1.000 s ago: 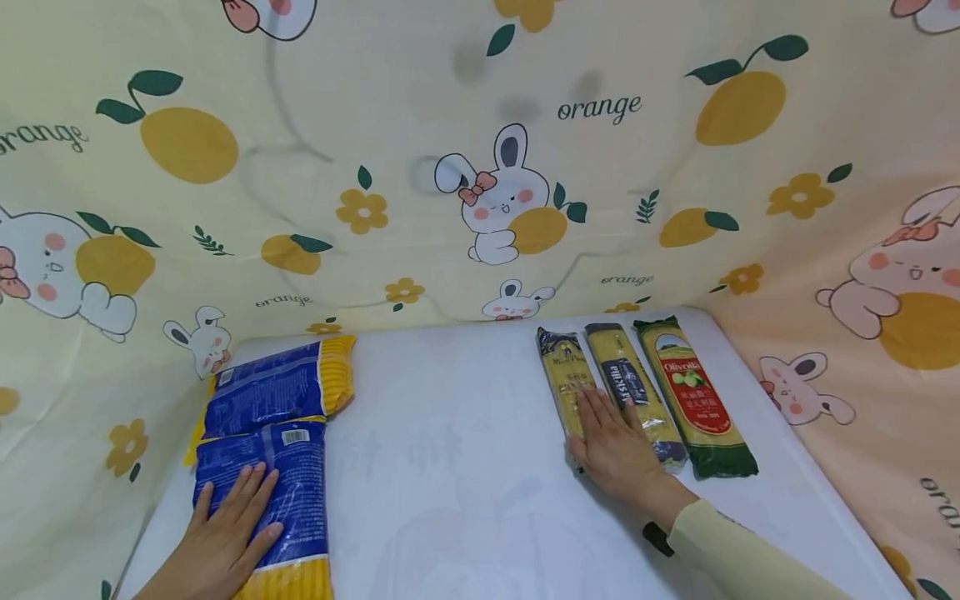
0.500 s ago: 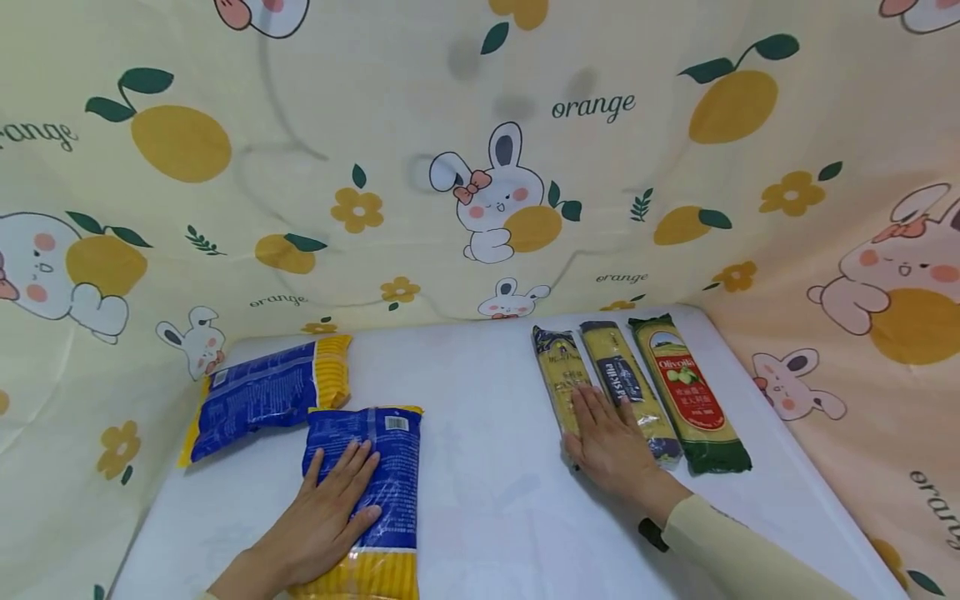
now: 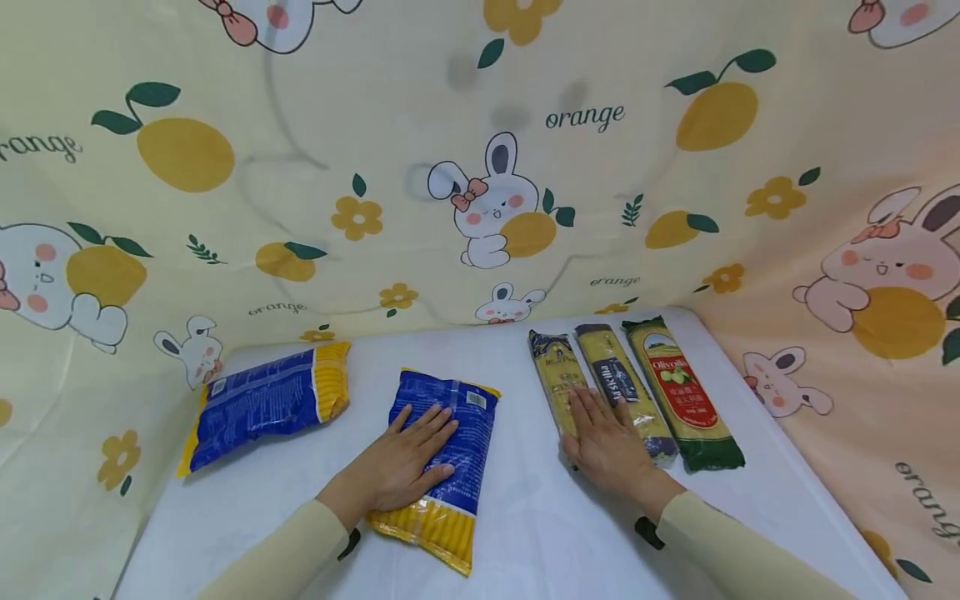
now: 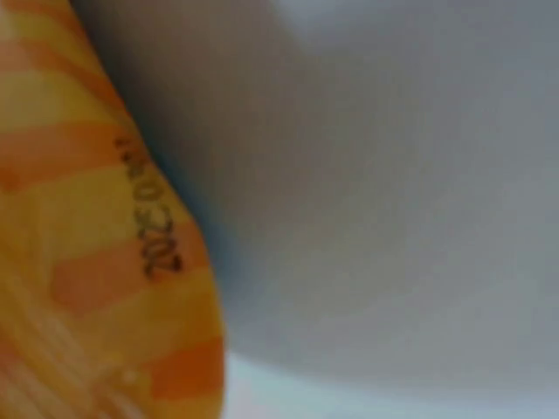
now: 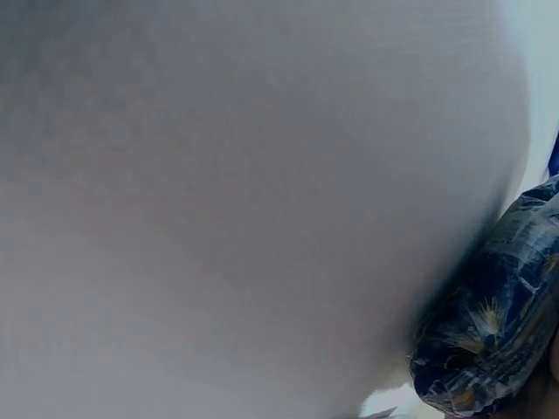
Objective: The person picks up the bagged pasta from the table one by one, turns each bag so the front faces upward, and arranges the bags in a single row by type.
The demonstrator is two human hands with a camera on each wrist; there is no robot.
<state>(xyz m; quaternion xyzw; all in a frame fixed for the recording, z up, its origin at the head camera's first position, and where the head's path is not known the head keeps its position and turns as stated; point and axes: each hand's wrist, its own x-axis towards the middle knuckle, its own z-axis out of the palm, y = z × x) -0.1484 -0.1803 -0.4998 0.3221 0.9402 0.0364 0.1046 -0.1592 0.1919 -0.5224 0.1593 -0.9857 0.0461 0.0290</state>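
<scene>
My left hand [image 3: 405,462] lies flat, fingers spread, on a blue and yellow plastic bag [image 3: 468,446] near the table's middle. The bag sits slightly turned, its striped yellow end toward me. That striped end [image 4: 105,244], with a printed date, fills the left side of the left wrist view. To the right, my right hand [image 3: 611,442] rests with extended fingers on a long pack of pasta [image 3: 558,367] and reaches over the edge of a second pasta pack [image 3: 617,375]. A dark blue pack end [image 5: 480,340] shows in the right wrist view.
Another blue and yellow bag [image 3: 262,404] lies at the back left. A green pasta pack with a red label [image 3: 686,396] is at the right of the row. The white table [image 3: 300,517] meets a printed cloth [image 3: 360,283] behind and at both sides.
My left hand has slid the blue and yellow bag rightward and a little away from me, from beside the other bag; it has turned slightly. My right hand stays on the pasta packs.
</scene>
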